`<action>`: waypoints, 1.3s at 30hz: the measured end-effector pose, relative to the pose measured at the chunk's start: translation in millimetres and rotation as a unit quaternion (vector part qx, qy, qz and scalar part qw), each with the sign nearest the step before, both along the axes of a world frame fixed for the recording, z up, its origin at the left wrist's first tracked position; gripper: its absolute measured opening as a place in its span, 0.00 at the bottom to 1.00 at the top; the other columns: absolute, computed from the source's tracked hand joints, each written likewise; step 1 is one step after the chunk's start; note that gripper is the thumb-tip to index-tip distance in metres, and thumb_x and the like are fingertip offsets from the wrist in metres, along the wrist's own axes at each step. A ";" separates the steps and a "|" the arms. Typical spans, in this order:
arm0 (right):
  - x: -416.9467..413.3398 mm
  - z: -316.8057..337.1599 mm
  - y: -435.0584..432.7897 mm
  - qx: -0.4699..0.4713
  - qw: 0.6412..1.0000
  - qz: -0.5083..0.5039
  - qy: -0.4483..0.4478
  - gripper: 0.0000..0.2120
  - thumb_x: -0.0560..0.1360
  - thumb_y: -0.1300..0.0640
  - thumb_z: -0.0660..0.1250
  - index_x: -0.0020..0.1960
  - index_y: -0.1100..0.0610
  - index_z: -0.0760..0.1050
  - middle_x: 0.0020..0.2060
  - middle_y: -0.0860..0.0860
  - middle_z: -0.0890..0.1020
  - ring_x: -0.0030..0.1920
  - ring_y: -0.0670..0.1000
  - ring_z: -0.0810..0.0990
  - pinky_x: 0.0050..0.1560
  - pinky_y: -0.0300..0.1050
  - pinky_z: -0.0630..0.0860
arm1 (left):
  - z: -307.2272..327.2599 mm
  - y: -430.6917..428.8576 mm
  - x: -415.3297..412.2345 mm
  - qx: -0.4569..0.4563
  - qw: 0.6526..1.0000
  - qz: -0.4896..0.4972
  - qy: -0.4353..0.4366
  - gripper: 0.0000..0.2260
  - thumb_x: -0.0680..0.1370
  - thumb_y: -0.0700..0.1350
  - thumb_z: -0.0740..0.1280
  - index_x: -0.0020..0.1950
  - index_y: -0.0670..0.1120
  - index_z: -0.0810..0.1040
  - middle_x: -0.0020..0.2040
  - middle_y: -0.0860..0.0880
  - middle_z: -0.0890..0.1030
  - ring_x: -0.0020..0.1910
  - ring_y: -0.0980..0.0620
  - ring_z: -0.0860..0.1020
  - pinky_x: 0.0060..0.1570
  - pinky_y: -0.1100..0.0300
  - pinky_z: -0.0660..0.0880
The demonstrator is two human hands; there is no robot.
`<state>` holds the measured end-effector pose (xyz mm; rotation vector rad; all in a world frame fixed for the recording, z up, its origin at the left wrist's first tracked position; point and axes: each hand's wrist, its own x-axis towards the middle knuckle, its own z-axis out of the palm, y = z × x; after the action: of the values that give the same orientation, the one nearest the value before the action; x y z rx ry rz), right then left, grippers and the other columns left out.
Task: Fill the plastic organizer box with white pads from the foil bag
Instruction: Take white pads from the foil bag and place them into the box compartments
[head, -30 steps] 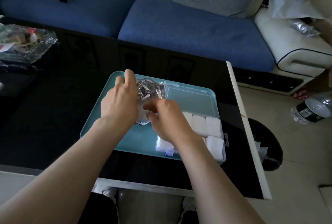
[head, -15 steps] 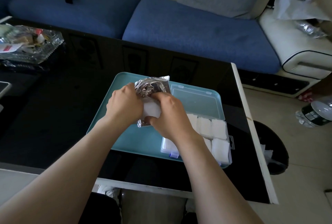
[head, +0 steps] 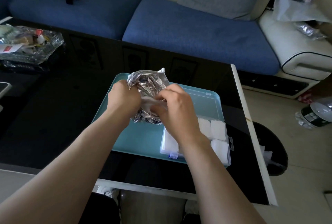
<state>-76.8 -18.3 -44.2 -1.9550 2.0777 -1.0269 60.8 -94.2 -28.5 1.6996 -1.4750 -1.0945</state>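
Crinkled silver, the foil bag (head: 149, 81) is held up over the teal tray (head: 140, 137) on the black desk (head: 53, 115). The left hand (head: 124, 97) grips the bag's left side in a closed fist. The right hand (head: 176, 105) meets it with curled fingers, pinching a white pad (head: 146, 102) that shows at the bag's opening between the two hands. The plastic organizer box (head: 227, 159) lies on the tray's right part, partly under the right wrist, its clear lid (head: 203, 101) thrown open toward the blue sofa (head: 197, 31). White pads (head: 218, 130) fill the compartments that show. A glass dish (head: 32, 47) of odds and ends sits far left.
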 end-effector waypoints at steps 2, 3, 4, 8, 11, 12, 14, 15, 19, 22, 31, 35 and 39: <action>-0.2 2.9 2.9 0.001 1.000 0.021 -0.004 0.06 0.72 0.60 0.80 0.47 0.56 0.85 0.45 0.48 0.82 0.43 0.49 0.80 0.43 0.47 0.78 | -0.6 -0.4 1.3 0.005 1.000 0.005 0.009 0.09 0.80 0.40 0.59 0.44 0.39 0.77 0.41 0.42 0.80 0.38 0.44 0.75 0.38 0.52 0.72; -0.7 3.8 4.0 0.012 0.999 0.027 -0.016 0.04 0.73 0.59 0.79 0.46 0.54 0.85 0.42 0.47 0.83 0.41 0.48 0.80 0.42 0.46 0.78 | -0.9 -0.7 1.4 0.010 1.000 0.007 0.011 0.09 0.79 0.40 0.60 0.44 0.39 0.76 0.41 0.42 0.80 0.38 0.44 0.75 0.38 0.51 0.72; -1.3 4.3 5.1 0.029 0.999 0.027 -0.035 0.02 0.74 0.58 0.77 0.45 0.53 0.85 0.39 0.45 0.83 0.39 0.45 0.80 0.40 0.44 0.78 | -1.2 -0.8 1.3 0.017 1.000 0.008 0.010 0.08 0.79 0.40 0.60 0.43 0.40 0.75 0.41 0.42 0.78 0.39 0.44 0.74 0.38 0.51 0.71; -3.7 3.9 7.0 0.075 0.992 0.010 -0.097 0.03 0.76 0.54 0.74 0.44 0.52 0.85 0.34 0.43 0.83 0.35 0.43 0.81 0.36 0.43 0.79 | 0.3 0.7 -1.0 0.055 0.998 -0.012 0.000 0.05 0.77 0.38 0.60 0.45 0.41 0.76 0.43 0.41 0.78 0.40 0.45 0.73 0.40 0.51 0.70; -6.4 3.9 6.3 0.057 0.990 -0.021 -0.128 0.04 0.77 0.54 0.74 0.44 0.53 0.87 0.35 0.43 0.85 0.36 0.44 0.82 0.37 0.41 0.78 | -0.7 1.0 -2.5 0.069 0.997 -0.031 0.000 0.09 0.76 0.41 0.62 0.49 0.38 0.79 0.46 0.40 0.80 0.42 0.45 0.75 0.41 0.51 0.71; -8.2 4.5 5.8 0.047 0.988 -0.034 -0.144 0.05 0.77 0.55 0.74 0.44 0.52 0.88 0.35 0.42 0.85 0.37 0.43 0.82 0.38 0.38 0.78 | -0.1 1.7 -3.4 0.067 0.997 -0.035 0.000 0.08 0.77 0.42 0.63 0.48 0.40 0.78 0.45 0.41 0.79 0.42 0.45 0.75 0.41 0.51 0.71; -10.3 5.6 5.4 0.024 0.985 -0.053 -0.165 0.05 0.77 0.55 0.75 0.44 0.51 0.89 0.36 0.41 0.87 0.39 0.40 0.83 0.39 0.32 0.77 | 2.1 3.3 -4.9 0.065 0.997 -0.041 0.003 0.04 0.78 0.44 0.64 0.45 0.45 0.75 0.43 0.44 0.76 0.41 0.45 0.73 0.41 0.52 0.69; -10.6 5.5 5.0 0.012 0.983 -0.060 -0.171 0.05 0.77 0.55 0.75 0.44 0.50 0.89 0.36 0.41 0.87 0.40 0.38 0.84 0.39 0.31 0.77 | 3.3 4.1 -5.3 0.068 0.997 -0.040 0.007 0.04 0.77 0.45 0.64 0.44 0.46 0.73 0.42 0.45 0.74 0.40 0.46 0.71 0.41 0.52 0.68; -8.5 2.4 2.9 -0.014 0.980 -0.086 -0.180 0.05 0.78 0.54 0.74 0.46 0.51 0.90 0.37 0.41 0.87 0.39 0.40 0.84 0.39 0.32 0.76 | 8.2 6.1 -4.7 0.087 0.996 -0.027 0.027 0.08 0.73 0.51 0.68 0.43 0.48 0.73 0.39 0.47 0.73 0.38 0.47 0.70 0.40 0.52 0.67; -6.5 0.9 1.4 -0.013 0.976 -0.097 -0.194 0.06 0.78 0.57 0.73 0.45 0.51 0.89 0.35 0.43 0.87 0.38 0.43 0.84 0.40 0.37 0.78 | 10.7 8.7 -4.3 0.077 0.996 -0.033 0.026 0.12 0.73 0.53 0.67 0.39 0.48 0.69 0.38 0.47 0.71 0.35 0.46 0.68 0.38 0.53 0.66; -0.3 -0.5 -5.7 0.054 0.910 -0.130 -0.390 0.08 0.76 0.57 0.73 0.53 0.50 0.89 0.38 0.36 0.86 0.44 0.34 0.84 0.44 0.28 0.78 | 10.0 18.7 -8.3 0.066 0.987 -0.121 -0.085 0.37 0.64 0.65 0.75 0.68 0.54 0.67 0.62 0.48 0.71 0.67 0.39 0.71 0.65 0.40 0.76; 1.2 -3.6 -8.7 0.059 0.898 -0.149 -0.409 0.07 0.80 0.57 0.70 0.54 0.54 0.86 0.42 0.45 0.88 0.44 0.45 0.86 0.44 0.41 0.83 | 1.2 14.1 -3.4 0.042 0.978 -0.135 -0.155 0.28 0.75 0.52 0.73 0.71 0.48 0.65 0.63 0.43 0.69 0.66 0.34 0.69 0.67 0.41 0.73; -1.8 -7.0 -10.8 0.035 0.929 -0.172 -0.326 0.08 0.84 0.55 0.65 0.57 0.54 0.83 0.47 0.48 0.87 0.48 0.48 0.85 0.48 0.46 0.82 | -3.5 12.5 -0.9 0.010 0.968 -0.122 -0.219 0.20 0.79 0.48 0.67 0.68 0.45 0.66 0.63 0.42 0.70 0.67 0.34 0.68 0.63 0.43 0.67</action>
<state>-78.6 -29.1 -51.2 -1.0090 2.0290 -1.3963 59.8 -81.7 -32.0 1.8944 -1.9971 -0.8890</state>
